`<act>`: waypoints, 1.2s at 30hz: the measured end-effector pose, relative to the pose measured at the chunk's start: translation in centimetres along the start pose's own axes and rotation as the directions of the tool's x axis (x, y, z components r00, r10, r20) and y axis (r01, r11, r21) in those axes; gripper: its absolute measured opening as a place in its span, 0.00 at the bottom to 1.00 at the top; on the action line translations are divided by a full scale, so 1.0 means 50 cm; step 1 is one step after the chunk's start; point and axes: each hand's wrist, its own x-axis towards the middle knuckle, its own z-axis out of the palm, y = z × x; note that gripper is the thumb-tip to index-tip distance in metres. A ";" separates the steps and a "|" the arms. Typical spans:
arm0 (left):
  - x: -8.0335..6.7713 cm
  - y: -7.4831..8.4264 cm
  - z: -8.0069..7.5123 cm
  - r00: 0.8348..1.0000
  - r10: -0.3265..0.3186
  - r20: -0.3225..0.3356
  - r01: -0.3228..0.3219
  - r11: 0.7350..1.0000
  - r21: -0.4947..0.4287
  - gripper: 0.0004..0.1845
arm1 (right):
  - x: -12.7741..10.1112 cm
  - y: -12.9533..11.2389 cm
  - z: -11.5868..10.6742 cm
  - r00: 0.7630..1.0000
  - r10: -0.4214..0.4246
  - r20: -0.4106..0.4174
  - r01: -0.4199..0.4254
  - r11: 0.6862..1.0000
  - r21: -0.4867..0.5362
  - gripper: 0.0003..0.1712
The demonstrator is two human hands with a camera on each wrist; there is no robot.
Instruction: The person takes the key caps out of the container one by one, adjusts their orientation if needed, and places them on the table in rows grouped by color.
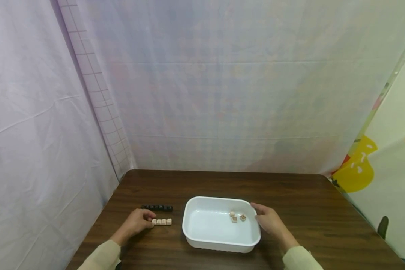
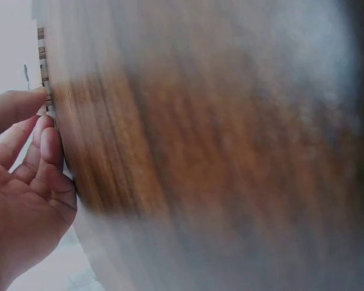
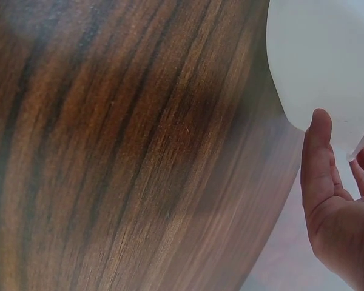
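A row of cream keycaps [image 1: 163,222] lies on the dark wooden table. At its left end, my left hand [image 1: 137,222] pinches the end keycap between thumb and fingers; in the left wrist view the thumb and fingertips [image 2: 47,128] meet at that end of the row. A white rectangular tray [image 1: 219,245] stands right of the row, with three small cream keycaps [image 1: 234,219] inside near its right end. My right hand [image 1: 271,224] grips the tray's right side, one digit [image 3: 319,136] along its outer wall and others at the rim.
Just behind the cream row, a row of black keycaps [image 1: 156,207] lies on the table [image 1: 307,202]. A pale curtain [image 1: 219,93] hangs behind the table's far edge, and a white cloth [image 1: 37,131] hangs along the left.
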 end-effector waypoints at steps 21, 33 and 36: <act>0.016 0.050 -0.014 1.000 -0.010 -0.028 0.009 0.999 -0.031 0.19 | 0.003 0.004 0.002 1.000 0.005 -0.001 -0.005 1.000 0.007 0.32; 0.067 0.152 0.030 0.995 0.102 0.016 -0.100 0.991 -0.084 0.17 | 0.003 0.000 0.000 0.997 0.072 0.036 -0.074 0.997 0.035 0.34; 0.080 0.186 0.047 0.995 0.099 0.030 -0.095 0.991 -0.089 0.16 | 0.004 -0.002 0.000 0.996 0.078 0.047 -0.079 0.997 0.024 0.34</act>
